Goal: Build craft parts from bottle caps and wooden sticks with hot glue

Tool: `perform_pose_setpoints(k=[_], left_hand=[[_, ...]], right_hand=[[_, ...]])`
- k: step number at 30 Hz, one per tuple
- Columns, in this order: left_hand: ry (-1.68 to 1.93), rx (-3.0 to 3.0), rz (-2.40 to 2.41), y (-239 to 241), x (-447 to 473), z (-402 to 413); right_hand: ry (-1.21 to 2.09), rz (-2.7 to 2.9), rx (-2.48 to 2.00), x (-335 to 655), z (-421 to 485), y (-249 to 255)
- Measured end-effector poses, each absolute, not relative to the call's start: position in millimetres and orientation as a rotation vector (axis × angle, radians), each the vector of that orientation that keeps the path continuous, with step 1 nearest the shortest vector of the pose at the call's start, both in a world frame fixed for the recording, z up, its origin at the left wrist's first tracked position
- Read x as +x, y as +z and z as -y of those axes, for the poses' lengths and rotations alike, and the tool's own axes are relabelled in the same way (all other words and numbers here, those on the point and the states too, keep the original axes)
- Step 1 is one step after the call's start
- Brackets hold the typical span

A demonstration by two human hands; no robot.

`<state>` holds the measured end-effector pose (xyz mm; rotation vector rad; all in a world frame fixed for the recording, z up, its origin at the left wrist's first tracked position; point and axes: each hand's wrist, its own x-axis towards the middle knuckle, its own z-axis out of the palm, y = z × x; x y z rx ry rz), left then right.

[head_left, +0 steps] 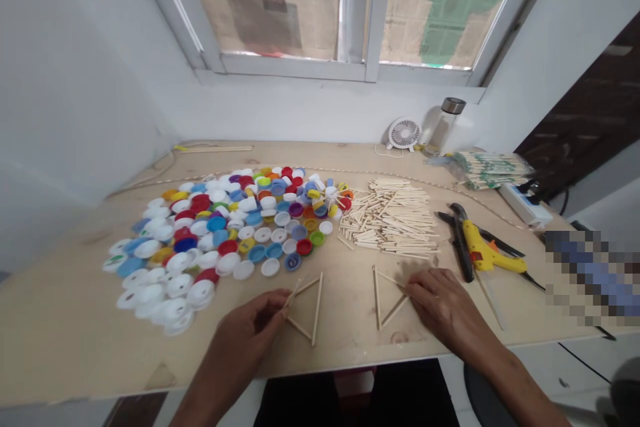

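Two triangles of thin wooden sticks lie on the wooden table (60, 320) near its front edge. My left hand (253, 327) pinches the left corner of the left stick triangle (307, 310). My right hand (443, 303) rests on the table with its fingertips pressed on the right corner of the right stick triangle (385, 297). Behind them lies a loose pile of wooden sticks (393, 219).
A wide spread of coloured and white bottle caps (225, 233) covers the left half. A yellow glue gun (487, 255) and black pliers (463, 250) lie at right. A small white fan (404, 133), a bottle (444, 125), packed sticks (493, 169) and a power strip (525, 203) stand behind.
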<state>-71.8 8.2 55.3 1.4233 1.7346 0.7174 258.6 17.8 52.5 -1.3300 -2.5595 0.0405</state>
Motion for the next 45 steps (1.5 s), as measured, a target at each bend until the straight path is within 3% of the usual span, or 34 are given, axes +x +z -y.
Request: perform_pose_setpoints(k=[30,38,42,45], left_hand=[[0.812,1.42,-1.741,42.4,-73.8,-4.8],[0.982,1.353,-1.78,52.1,-67.3,5.7],[0.985,1.165,-1.701,69.9,-44.4,20.7],[0.925,0.975,-1.409,74.8,-18.7,32.1]], right_hand=[[0.016,2.549,-1.3,249.3,-18.4,49.8],[-0.024,2.496,-1.279,256.2,-16.4,48.3],[0.185,2.273,-1.265,251.7,-3.8,54.3],[0.662,2.018,-1.282,230.3,11.4,64.2]])
